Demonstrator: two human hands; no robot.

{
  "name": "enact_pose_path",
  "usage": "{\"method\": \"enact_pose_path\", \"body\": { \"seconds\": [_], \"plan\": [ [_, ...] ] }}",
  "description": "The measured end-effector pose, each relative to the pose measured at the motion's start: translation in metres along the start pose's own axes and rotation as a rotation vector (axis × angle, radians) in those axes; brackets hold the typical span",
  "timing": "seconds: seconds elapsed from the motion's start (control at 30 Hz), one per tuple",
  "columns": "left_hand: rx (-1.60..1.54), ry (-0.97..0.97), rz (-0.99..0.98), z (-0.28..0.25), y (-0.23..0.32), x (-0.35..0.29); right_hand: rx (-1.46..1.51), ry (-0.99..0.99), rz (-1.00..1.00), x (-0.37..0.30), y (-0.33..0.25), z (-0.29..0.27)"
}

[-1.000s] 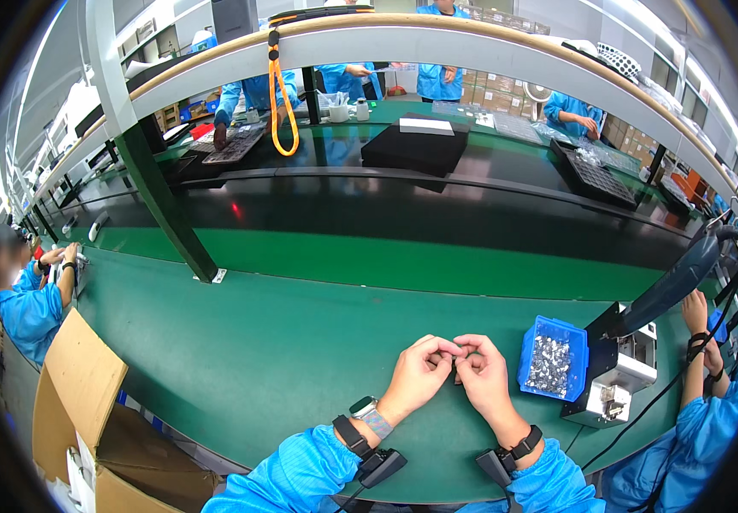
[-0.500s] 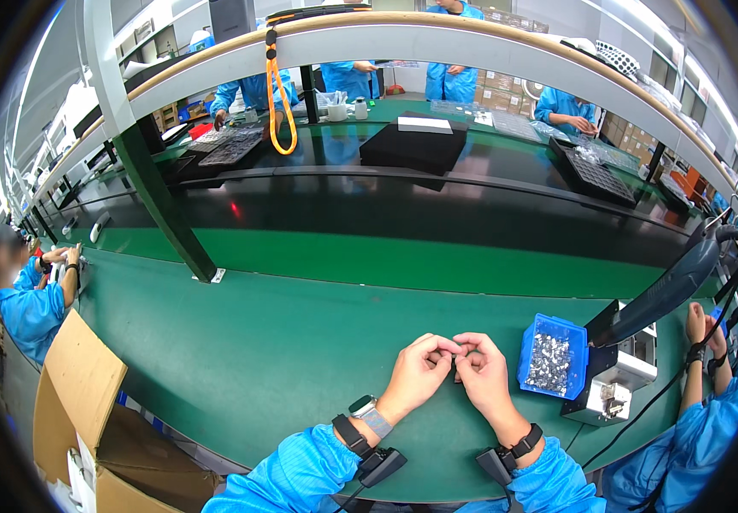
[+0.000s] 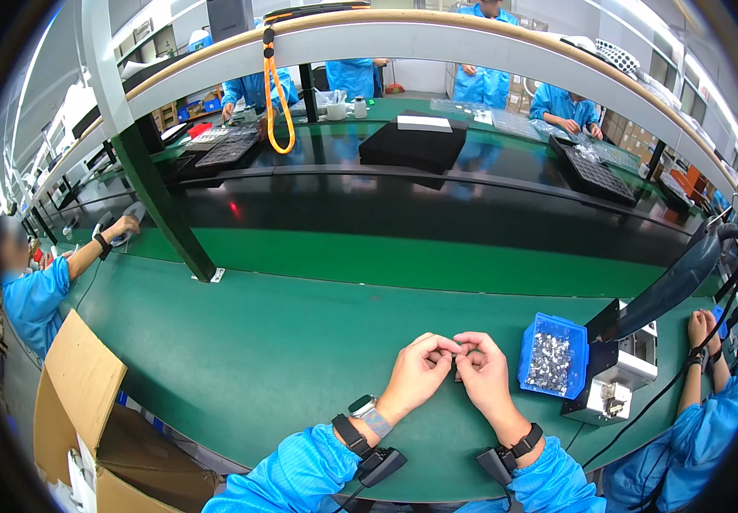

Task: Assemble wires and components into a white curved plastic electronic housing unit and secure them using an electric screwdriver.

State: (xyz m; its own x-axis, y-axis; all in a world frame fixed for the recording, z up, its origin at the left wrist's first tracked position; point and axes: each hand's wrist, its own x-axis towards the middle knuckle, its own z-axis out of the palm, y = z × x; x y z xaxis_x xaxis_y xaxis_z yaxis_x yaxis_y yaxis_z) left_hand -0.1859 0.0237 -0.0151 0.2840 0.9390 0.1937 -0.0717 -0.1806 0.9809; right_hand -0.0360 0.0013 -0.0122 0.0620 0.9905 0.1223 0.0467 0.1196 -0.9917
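Note:
Above the green table (image 3: 301,321), my left hand (image 3: 425,369) and my right hand (image 3: 482,372) meet at the fingertips. Both are closed in a pinch. Something small and dark shows between the fingers, mostly covered by them, and its kind cannot be made out. To the right of my right hand sits a blue bin (image 3: 581,359) full of small metallic parts (image 3: 550,361). Beside that bin stands a silver and black bench device (image 3: 604,400).
An open cardboard box (image 3: 78,368) stands at the lower left. A dark green post (image 3: 164,205) rises from the table. Beyond it runs a black conveyor (image 3: 343,201) with trays (image 3: 591,171). Black cables (image 3: 685,363) hang at the right, near a co-worker's arms (image 3: 698,350).
My hands have stayed in the same place. The co-worker at the left has stretched an arm out toward the conveyor. People across the table have shifted their arms and positions.

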Motion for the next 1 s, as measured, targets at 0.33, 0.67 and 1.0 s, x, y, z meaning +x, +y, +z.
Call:
{"method": "enact_pose_path", "body": {
  "seconds": [0.33, 0.67, 1.0],
  "plan": [
    [0.001, -0.007, -0.007, 0.0000, -0.0022, 0.0004, 0.021, 0.000, 0.003, -0.0002, 0.0029, -0.0008],
    [-0.009, 0.001, 0.012, -0.0002, 0.0000, -0.0005, 0.014, 0.000, 0.010, -0.0004, 0.0000, 0.0011],
    [0.009, 0.007, 0.012, -0.0001, 0.0007, -0.0001, 0.001, 0.010, -0.005, 0.0000, 0.0018, 0.0004]
  ]
}}
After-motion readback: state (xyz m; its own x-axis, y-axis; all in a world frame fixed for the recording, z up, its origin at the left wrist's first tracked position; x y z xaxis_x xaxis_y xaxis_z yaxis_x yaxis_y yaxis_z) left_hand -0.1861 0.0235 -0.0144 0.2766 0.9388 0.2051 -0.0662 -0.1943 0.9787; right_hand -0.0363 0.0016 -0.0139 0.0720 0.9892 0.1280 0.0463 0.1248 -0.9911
